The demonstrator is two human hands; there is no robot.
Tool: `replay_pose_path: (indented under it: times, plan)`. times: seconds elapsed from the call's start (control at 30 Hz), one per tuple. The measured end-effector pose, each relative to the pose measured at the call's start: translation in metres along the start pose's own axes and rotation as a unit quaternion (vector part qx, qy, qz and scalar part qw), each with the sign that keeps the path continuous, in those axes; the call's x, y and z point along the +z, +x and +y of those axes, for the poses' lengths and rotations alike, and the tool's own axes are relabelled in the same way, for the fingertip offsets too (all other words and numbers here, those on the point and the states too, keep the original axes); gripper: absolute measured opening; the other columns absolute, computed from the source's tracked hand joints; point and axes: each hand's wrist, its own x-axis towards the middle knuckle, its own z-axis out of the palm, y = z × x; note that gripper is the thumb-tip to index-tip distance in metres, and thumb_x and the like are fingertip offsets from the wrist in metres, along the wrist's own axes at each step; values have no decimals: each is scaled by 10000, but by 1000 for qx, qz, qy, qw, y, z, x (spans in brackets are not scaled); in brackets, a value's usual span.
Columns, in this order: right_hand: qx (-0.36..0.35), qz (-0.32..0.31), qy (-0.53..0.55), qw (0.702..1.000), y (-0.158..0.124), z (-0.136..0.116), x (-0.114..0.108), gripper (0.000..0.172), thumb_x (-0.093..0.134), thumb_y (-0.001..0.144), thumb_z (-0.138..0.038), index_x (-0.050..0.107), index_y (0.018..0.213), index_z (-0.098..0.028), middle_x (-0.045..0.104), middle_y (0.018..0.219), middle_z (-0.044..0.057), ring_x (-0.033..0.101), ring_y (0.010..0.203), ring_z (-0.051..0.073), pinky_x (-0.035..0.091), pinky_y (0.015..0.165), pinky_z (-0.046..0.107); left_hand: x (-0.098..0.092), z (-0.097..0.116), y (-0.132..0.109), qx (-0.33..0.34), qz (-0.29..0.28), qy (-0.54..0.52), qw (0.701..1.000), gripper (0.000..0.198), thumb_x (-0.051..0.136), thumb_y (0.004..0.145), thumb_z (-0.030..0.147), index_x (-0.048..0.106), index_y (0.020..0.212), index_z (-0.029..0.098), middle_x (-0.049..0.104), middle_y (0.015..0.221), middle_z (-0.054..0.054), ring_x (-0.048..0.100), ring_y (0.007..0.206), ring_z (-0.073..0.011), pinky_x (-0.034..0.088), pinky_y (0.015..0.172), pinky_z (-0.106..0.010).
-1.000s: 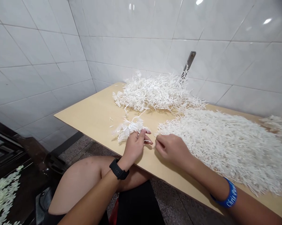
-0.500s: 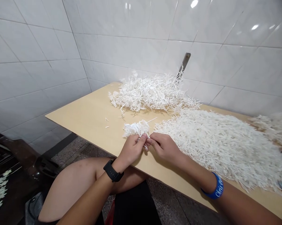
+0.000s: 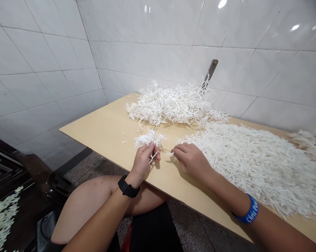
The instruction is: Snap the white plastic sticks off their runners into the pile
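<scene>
My left hand (image 3: 142, 159) is closed on a small bunch of white branching sprigs (image 3: 146, 139) above the front part of the table. One thin stem hangs out below its fingers. To the right, my right hand (image 3: 193, 161) pinches a small white sprig piece (image 3: 170, 154), its tip poking out past the fingertips. A gap lies between the two hands. Just beyond the right hand spreads a wide flat heap of loose white pieces (image 3: 241, 157). Behind the left hand stands a tangled pile of white branching sprigs (image 3: 170, 105).
The tan tabletop (image 3: 102, 122) meets a tiled wall (image 3: 126, 56). A metal bar (image 3: 211, 71) leans behind the tangled pile. A smaller white heap (image 3: 310, 141) lies at far right. White flower-shaped pieces (image 3: 5, 217) show at lower left, beside dark furniture (image 3: 37, 171).
My hands were together at the bunch; now they are apart. The right hand has moved right with a small white piece, while the left has drawn slightly left with the bunch.
</scene>
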Motion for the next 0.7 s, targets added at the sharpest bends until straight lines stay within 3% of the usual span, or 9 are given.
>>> replay_pose_path:
  times: [0.1,0.23,0.37,0.43,0.5,0.63,0.7]
  plan:
    - [18,5,-35,999,0,17,-2,282,457,820,-41,643,991,-165,674,988,104,564,897,241,377,763,367,-2,1,0,9,-3,-6,1000,386,618,777,492,525,620,152,469,494,35,390,431,-58,272,421,-194]
    - [46,25,-29,998,-3,18,1,475,421,755,26,606,1142,-178,655,1120,105,554,1014,270,390,837,417,-3,3,0,3,-17,3,1000,400,602,777,514,511,598,168,372,438,53,302,410,-67,213,434,-225]
    - [108,108,121,981,1,6,-1,343,415,815,-40,618,1060,-168,662,1022,101,580,960,235,445,825,388,-4,4,-2,-2,-69,20,997,434,548,822,499,483,541,175,309,401,53,275,409,-77,200,458,-241]
    - [150,102,228,957,5,1,-4,255,480,874,-176,595,1102,-182,655,1008,85,595,887,205,476,758,344,-5,4,-3,-1,-109,42,993,458,521,848,482,472,514,173,304,401,47,279,421,-82,205,472,-247]
    - [181,62,309,932,10,-4,-4,325,580,855,-321,570,1157,-201,644,1055,79,595,846,188,483,694,310,-7,4,-3,-3,-140,72,988,477,488,875,478,486,510,170,320,404,39,295,432,-89,220,488,-254]
    - [199,20,402,893,13,-9,-1,233,568,863,-407,624,855,-182,623,789,32,551,702,153,436,622,280,-7,4,-3,-12,-155,105,982,488,467,884,504,528,539,165,371,420,34,329,436,-93,251,503,-256]
    - [193,10,451,871,13,-11,1,280,532,884,-412,589,741,-178,553,673,1,504,639,134,404,594,269,-6,4,-3,-6,-136,101,985,470,489,875,499,548,561,155,401,446,35,337,439,-84,261,501,-247]
